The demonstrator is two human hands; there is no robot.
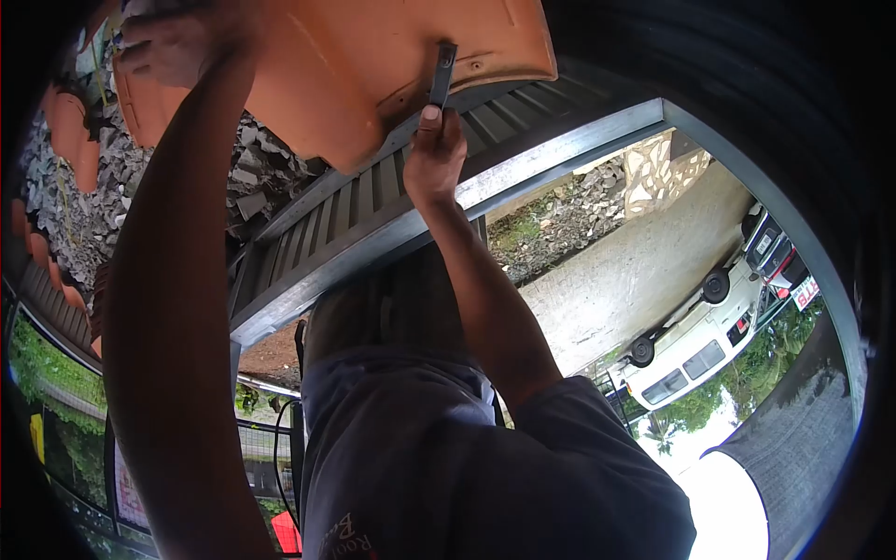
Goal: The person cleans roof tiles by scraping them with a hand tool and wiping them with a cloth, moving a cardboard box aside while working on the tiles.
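Observation:
An orange clay roof tile (327,70) fills the top of the view, its curved lower edge tilted toward me. Small holes show near that edge. My right hand (437,154) is closed round a narrow dark tool (444,75), thumb along it, with the tool's far end against or just in front of the tile. What kind of tool it is cannot be made out. At the upper left, my left hand (173,47) is beside the tile, slightly blurred, its fingers stretched apart. Whether it touches the tile is unclear.
More orange tiles (75,135) and grey rubble (98,201) lie at the left. A metal frame beam (523,163) crosses in front of me, beside dark ribbed sheeting (345,205). Below are a concrete driveway (597,289) and a white van (695,345).

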